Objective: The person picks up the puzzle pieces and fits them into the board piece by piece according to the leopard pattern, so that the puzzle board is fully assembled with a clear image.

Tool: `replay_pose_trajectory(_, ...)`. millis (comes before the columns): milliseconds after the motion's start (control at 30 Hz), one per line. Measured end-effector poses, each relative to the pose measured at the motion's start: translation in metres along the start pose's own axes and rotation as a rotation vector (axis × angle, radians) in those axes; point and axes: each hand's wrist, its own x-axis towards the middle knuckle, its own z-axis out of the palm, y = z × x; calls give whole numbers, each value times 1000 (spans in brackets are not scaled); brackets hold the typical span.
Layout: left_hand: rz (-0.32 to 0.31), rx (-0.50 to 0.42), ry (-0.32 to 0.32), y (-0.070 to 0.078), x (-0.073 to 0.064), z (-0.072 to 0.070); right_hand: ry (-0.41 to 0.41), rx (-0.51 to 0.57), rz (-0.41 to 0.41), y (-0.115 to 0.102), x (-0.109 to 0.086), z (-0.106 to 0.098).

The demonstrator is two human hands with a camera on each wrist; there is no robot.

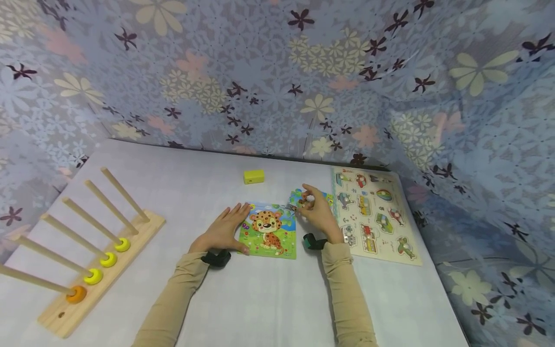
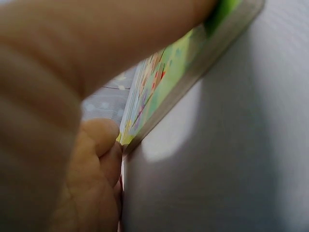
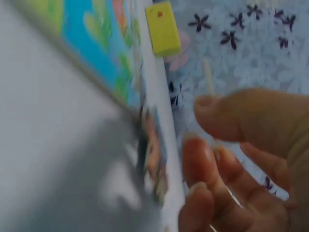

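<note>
A square leopard puzzle (image 1: 269, 233) lies flat on the table, its picture facing up. My left hand (image 1: 226, 230) rests along its left side, fingers stretched at the upper corner and thumb at the lower edge; the left wrist view shows the puzzle's edge (image 2: 186, 82) close by. At the puzzle's upper right corner a small puzzle piece (image 3: 153, 159) sits at the edge. Close to that piece my right hand (image 1: 320, 212) hovers with loosely bent fingers, and a gap shows between thumb and fingertips in the right wrist view. Behind that hand is a second colourful picture puzzle (image 1: 329, 198), partly hidden.
A yellow block (image 1: 253, 176) stands toward the back. On the right lies a large picture board (image 1: 377, 217) with vehicle and toy shapes. To the left is a wooden base (image 1: 104, 274) with several upright pegs, a few carrying yellow or orange rings. Floral cloth (image 1: 260, 72) hangs behind the table.
</note>
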Motion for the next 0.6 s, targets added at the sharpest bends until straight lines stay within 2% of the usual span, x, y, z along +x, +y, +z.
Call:
replay_pose_trajectory(200,11,2,8,1,1,-3,-212,-33,-121,-24,-1,20)
replay_pose_trajectory(333,14,0,10,1,1,-3,-276,-56,-164,-38,-3,37)
replay_pose_trajectory(433,15,1,9,1,1,-2,-239,-94,-172,-44,-6,48)
replay_pose_trajectory(500,15,-2,7,0,0,-2,-184,-131,-156,-47,-7,54)
replay_pose_trajectory(600,11,-8,4,-1,0,-1,-78,-129,-116,-50,-8,57)
